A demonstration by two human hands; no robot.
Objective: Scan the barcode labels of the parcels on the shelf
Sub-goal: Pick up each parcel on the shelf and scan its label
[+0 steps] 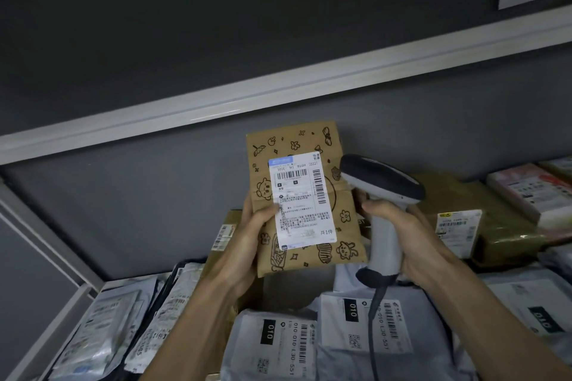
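One brown parcel [305,198] gripped in left hand [247,238], one scanner [382,195] clasped in right hand [402,235].

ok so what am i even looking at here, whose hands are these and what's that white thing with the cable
There is only one picture, taken from a camera worn on a person's head, looking forward and down. So the two bare hands are that person's own, reaching towards a shelf.

The left hand holds up a brown paper parcel printed with little cartoon doodles. A white shipping label with barcodes is stuck on its front, facing the camera.

The right hand has its grip around the handle of a white handheld barcode scanner. Its dark head sits beside the parcel's right edge, and a cable hangs from the handle's base.

Below lies the shelf, packed with more parcels: grey mailing bags marked 010 in front, an olive-brown package to the right, and flat bags stacked on the left.
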